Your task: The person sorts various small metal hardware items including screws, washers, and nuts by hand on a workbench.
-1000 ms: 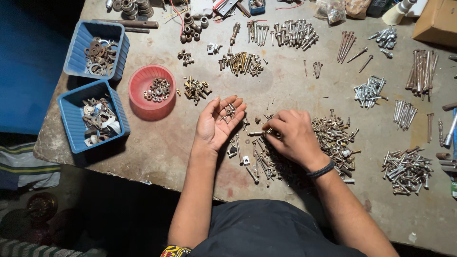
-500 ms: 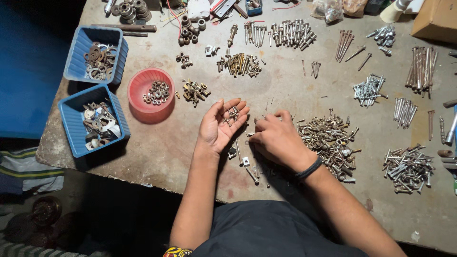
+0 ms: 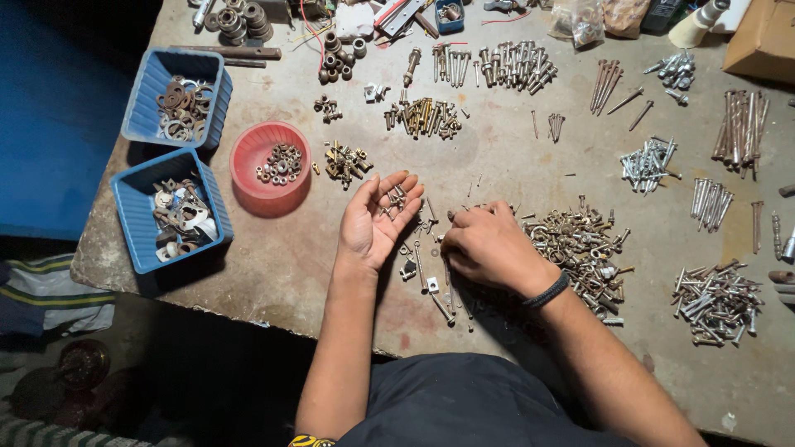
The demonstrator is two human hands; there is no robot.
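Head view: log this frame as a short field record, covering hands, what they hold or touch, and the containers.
left hand: palm up, cupping small screws
right hand: palm down on the mixed hardware pile, fingertips among loose pieces
red bowl: holds nuts
blue bins: two, left of the bowl, holding washers and flat metal parts
table: sorted groups of bolts and nails

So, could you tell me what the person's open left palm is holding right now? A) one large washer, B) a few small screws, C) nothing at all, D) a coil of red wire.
B: the left hand lies palm up with a few small screws resting near its fingers.
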